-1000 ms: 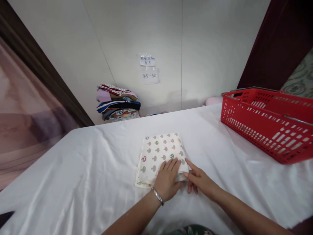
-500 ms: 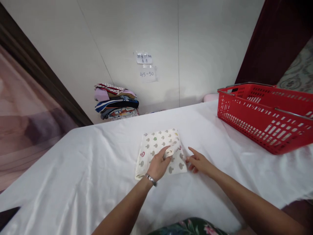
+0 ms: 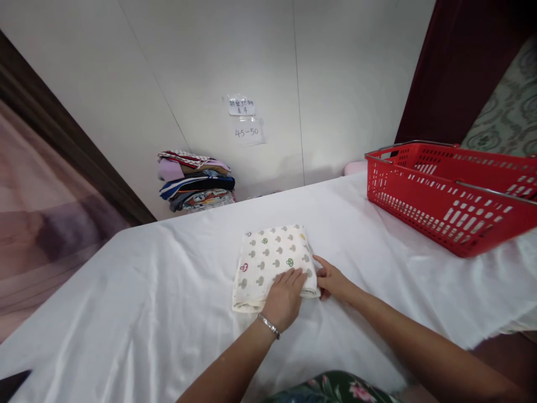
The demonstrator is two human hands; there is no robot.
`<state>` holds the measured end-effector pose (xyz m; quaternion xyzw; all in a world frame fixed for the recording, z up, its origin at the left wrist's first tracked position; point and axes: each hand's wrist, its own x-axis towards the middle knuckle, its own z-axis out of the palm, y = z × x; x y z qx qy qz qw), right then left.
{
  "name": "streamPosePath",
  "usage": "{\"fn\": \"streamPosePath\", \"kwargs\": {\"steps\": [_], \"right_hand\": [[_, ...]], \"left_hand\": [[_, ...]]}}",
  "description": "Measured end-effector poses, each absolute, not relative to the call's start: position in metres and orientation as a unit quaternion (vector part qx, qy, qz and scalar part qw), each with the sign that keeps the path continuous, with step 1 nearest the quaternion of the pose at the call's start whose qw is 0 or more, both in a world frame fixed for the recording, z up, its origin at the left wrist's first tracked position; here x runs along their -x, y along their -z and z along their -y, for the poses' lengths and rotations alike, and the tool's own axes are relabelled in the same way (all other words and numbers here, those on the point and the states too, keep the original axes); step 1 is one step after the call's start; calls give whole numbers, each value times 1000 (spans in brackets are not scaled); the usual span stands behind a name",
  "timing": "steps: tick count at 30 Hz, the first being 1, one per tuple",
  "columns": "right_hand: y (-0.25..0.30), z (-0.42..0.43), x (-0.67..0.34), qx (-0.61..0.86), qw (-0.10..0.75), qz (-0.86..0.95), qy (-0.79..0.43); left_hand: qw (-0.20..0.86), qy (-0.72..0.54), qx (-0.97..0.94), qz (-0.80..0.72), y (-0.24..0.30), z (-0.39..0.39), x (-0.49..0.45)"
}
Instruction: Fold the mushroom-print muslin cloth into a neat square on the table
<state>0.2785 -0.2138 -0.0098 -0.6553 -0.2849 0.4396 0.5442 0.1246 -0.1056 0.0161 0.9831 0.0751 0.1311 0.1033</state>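
Observation:
A folded white cloth [image 3: 268,257] printed with grey mushrooms and a few coloured ones lies on the white-covered table. My left hand [image 3: 285,294] rests palm down on its front part, fingers stretched out and a silver bracelet on the wrist. At the cloth's right edge is my right hand [image 3: 333,279], its fingers apart and their tips touching the side. Whether any right fingertips reach under the fabric is hard to see.
A red plastic basket [image 3: 419,204] with metal handles stands at the table's right. Behind the far edge rises a stack of folded clothes [image 3: 195,182]. Paper labels [image 3: 247,132] are taped to the wall, and a sheer pink curtain [image 3: 50,224] hangs at left.
My left hand has let go of the rolled-up part of the cloth and now lies flat on it. My right hand has moved left to the cloth's edge.

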Motion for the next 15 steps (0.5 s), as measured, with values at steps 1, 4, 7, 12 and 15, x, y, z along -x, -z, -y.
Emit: {"fn": "streamPosePath", "kwargs": {"steps": [1, 4, 7, 12, 15], "right_hand": [[10, 214, -278, 653, 546, 283, -442], [8, 215, -277, 650, 551, 275, -445], [8, 215, -275, 650, 552, 275, -444], [13, 217, -280, 675, 501, 315, -440], [11, 213, -296, 700, 482, 352, -391]], "left_hand": [[102, -134, -983, -78, -17, 106, -125], [99, -155, -979, -91, -21, 105, -125], [92, -141, -981, -93, -17, 107, -124], [103, -83, -988, -79, -9, 113, -121], [127, -87, -985, -76, -15, 112, -120]]}}
